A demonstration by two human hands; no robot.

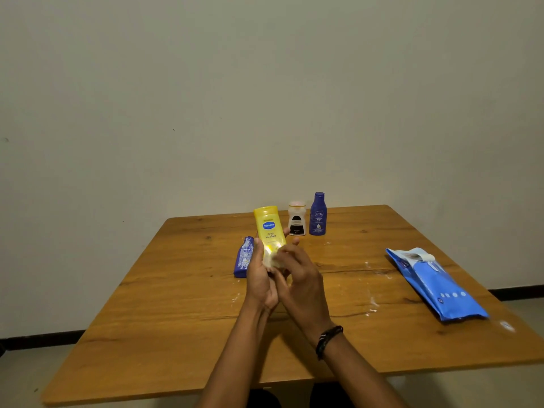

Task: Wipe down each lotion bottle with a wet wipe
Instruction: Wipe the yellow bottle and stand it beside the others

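Here, the left hand [259, 279] curls round the lower half of the tall yellow plastic lotion bottle [269, 228], holding it up above the brown wooden table [176, 304], while the right hand [300, 279] pinches a pale crumpled wet wipe [273, 259] against the bottle's lower front. Wet plastic likely turns slippery; if the hold loosens under the rubbing, the bottle could drop onto the dark blue bottle lying flat [243, 257] just beside it. A wide swing might topple the small white bottle [297, 220] and the upright dark blue bottle [318, 214] behind. The blue wipes pack [435, 284] lies well apart, rightward.
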